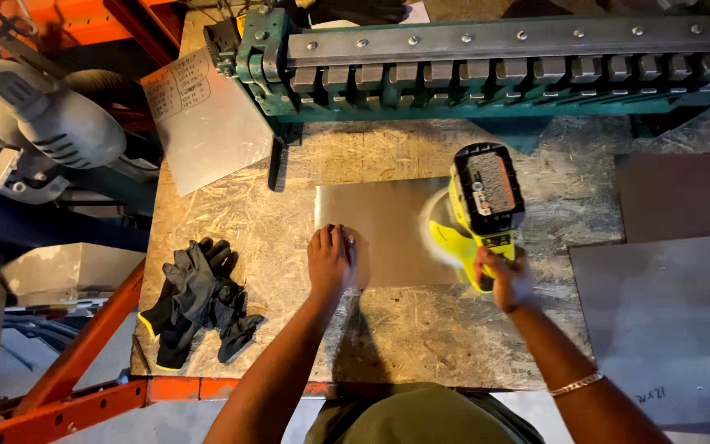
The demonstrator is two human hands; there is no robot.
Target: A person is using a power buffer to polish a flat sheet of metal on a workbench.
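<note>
Big green metal brake (486, 70) spans twelve o'clock across the chipboard bench (421, 337). Dead centre lies the metal sheet (380, 218), flat on the bench. Left hand (330, 259) presses it, palm down, fingers flat, gripping nothing. Right hand (507, 278) is wrapped around the yellow sander (474, 214) at three o'clock, its pad on the sheet's edge. Black gloves (199, 300) sit at nine.

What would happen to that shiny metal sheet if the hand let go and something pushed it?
The metal sheet looks thin and smooth, lying flat on the rough board table, so it would probably slide, not roll or tip. The left hand presses it down, perhaps because it shifts easily. It likely flexes slightly when lifted.
</note>
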